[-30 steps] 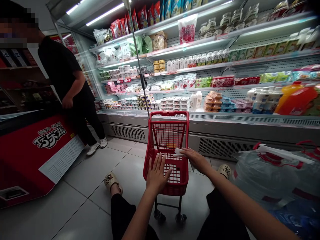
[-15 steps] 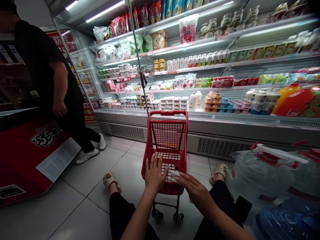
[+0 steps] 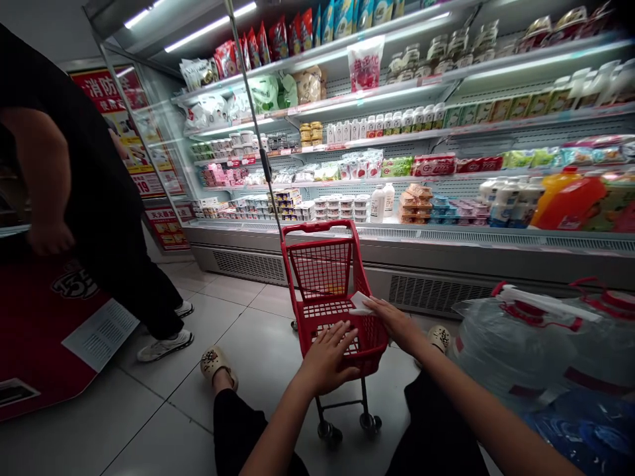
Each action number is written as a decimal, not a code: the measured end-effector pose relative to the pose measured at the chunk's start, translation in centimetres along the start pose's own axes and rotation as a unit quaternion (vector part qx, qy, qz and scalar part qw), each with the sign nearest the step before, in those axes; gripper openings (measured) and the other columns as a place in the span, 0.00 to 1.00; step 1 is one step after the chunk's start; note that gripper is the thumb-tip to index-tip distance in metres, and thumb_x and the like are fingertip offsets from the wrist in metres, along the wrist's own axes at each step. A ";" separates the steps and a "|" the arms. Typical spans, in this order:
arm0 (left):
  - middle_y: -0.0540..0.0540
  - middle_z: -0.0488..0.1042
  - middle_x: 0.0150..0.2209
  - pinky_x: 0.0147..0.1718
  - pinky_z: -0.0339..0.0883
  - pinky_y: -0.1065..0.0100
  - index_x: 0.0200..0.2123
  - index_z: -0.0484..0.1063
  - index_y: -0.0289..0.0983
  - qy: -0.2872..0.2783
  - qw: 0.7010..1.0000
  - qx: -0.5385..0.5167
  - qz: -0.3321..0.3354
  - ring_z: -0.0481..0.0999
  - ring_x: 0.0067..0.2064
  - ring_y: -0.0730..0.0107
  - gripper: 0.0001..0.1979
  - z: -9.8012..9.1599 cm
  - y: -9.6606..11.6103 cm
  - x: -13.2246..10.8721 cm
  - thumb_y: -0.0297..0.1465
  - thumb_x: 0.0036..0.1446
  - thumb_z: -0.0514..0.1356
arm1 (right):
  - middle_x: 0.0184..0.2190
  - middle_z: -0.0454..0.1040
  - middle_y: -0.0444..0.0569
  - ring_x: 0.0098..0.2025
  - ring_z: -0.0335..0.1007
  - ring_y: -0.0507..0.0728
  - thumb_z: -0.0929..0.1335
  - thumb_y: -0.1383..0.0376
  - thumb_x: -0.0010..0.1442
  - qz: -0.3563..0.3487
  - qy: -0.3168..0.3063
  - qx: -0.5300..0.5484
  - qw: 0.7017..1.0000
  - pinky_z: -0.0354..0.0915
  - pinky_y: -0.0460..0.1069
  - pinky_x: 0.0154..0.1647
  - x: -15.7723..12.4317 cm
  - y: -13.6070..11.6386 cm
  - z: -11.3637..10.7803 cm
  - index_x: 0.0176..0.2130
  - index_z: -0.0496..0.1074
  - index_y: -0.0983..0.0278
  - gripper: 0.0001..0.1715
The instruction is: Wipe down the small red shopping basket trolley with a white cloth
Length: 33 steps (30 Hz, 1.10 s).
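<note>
A small red shopping cart (image 3: 322,233) stands between my legs, its basket turned at a slight angle. My left hand (image 3: 327,360) lies over the basket's near left part, fingers stretched out and spread, holding nothing. At the basket's right side is my right hand (image 3: 394,322), its fingers closed on a white tissue (image 3: 360,303). The tissue sticks out over the inside of the basket by the right wall. A thin pole (image 3: 253,112) with a dark clip rises behind the cart's left side.
A refrigerated display (image 3: 421,178) with several shelves of dairy and drinks runs behind the cart. Large water jugs (image 3: 516,344) stand close on my right. At left, a person in black (image 3: 114,231) walks beside a red freezer case (image 3: 34,330).
My right hand has moved up and forward along the cart's right side with the tissue. The cart has turned and tilted a little. The person at left has come closer.
</note>
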<state>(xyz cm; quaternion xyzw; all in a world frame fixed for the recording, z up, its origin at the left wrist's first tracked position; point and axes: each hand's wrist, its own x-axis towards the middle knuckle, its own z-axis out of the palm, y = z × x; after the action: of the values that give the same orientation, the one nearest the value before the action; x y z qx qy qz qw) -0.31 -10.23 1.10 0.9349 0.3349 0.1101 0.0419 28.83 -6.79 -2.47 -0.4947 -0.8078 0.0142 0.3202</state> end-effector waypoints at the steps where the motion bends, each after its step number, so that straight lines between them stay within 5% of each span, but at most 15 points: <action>1: 0.49 0.50 0.75 0.71 0.48 0.48 0.74 0.47 0.52 -0.013 1.000 0.001 0.024 0.52 0.75 0.58 0.40 -0.6 -0.7 0.1 0.53 0.65 0.58 | 0.68 0.66 0.47 0.70 0.61 0.61 0.61 0.65 0.70 0.009 -0.004 0.002 1.000 0.65 0.61 0.67 0.2 0.3 -0.1 0.71 0.58 0.50 0.33; 5: 0.46 0.63 0.70 0.72 0.42 0.47 0.69 0.62 0.48 -0.023 0.999 0.025 0.036 0.60 0.72 0.54 0.40 -2.2 -3.5 0.3 0.61 0.60 0.58 | 0.68 0.66 0.45 0.70 0.61 0.60 0.59 0.69 0.69 0.018 0.010 -0.016 1.000 0.68 0.60 0.64 -0.1 0.8 -0.2 0.71 0.57 0.47 0.36; 8: 0.46 0.68 0.68 0.72 0.45 0.48 0.69 0.63 0.47 0.023 0.999 0.040 0.007 0.63 0.70 0.54 0.40 -1.6 -3.8 0.2 0.62 0.61 0.55 | 0.69 0.65 0.43 0.70 0.60 0.58 0.57 0.72 0.69 0.009 0.040 -0.037 0.998 0.68 0.59 0.64 -2.4 0.1 0.2 0.73 0.52 0.46 0.39; 14: 0.44 0.67 0.68 0.69 0.53 0.50 0.74 0.51 0.44 0.098 0.991 0.084 -0.048 0.66 0.68 0.54 0.43 0.7 -1.3 0.5 0.56 0.63 0.59 | 0.69 0.65 0.47 0.69 0.62 0.59 0.55 0.76 0.66 0.042 0.130 -0.085 0.987 0.70 0.58 0.63 -6.9 -3.8 2.2 0.75 0.48 0.52 0.43; 23: 0.38 0.66 0.68 0.66 0.58 0.50 0.76 0.43 0.42 0.139 0.982 0.092 -0.091 0.69 0.66 0.53 0.45 2.4 3.2 2.1 0.48 0.64 0.60 | 0.64 0.71 0.50 0.66 0.67 0.59 0.58 0.76 0.65 -0.014 0.127 -0.069 0.989 0.70 0.57 0.63 -5.9 -9.7 4.7 0.74 0.51 0.57 0.43; 28: 0.36 0.60 0.71 0.65 0.60 0.50 0.76 0.40 0.40 0.120 0.988 0.061 -0.074 0.68 0.67 0.51 0.49 1.6 4.0 1.7 0.48 0.62 0.62 | 0.68 0.66 0.48 0.70 0.59 0.57 0.57 0.78 0.64 -0.053 0.092 -0.036 0.994 0.67 0.58 0.66 -6.9 -8.3 3.1 0.74 0.50 0.53 0.45; 33: 0.47 0.53 0.75 0.71 0.51 0.51 0.75 0.46 0.46 0.103 0.992 0.078 0.005 0.54 0.74 0.55 0.45 -0.3 0.8 0.7 0.48 0.62 0.63 | 0.69 0.64 0.45 0.72 0.56 0.57 0.57 0.77 0.64 -0.005 0.102 -0.045 0.994 0.64 0.60 0.68 -6.7 -4.3 2.0 0.74 0.49 0.51 0.46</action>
<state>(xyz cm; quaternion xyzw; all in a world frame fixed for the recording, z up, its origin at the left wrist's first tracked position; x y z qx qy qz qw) 0.64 -10.37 1.65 0.9208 0.3401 0.1791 -0.0667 26.41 -13.86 -5.95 -0.5038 -0.7730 -0.0745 0.3784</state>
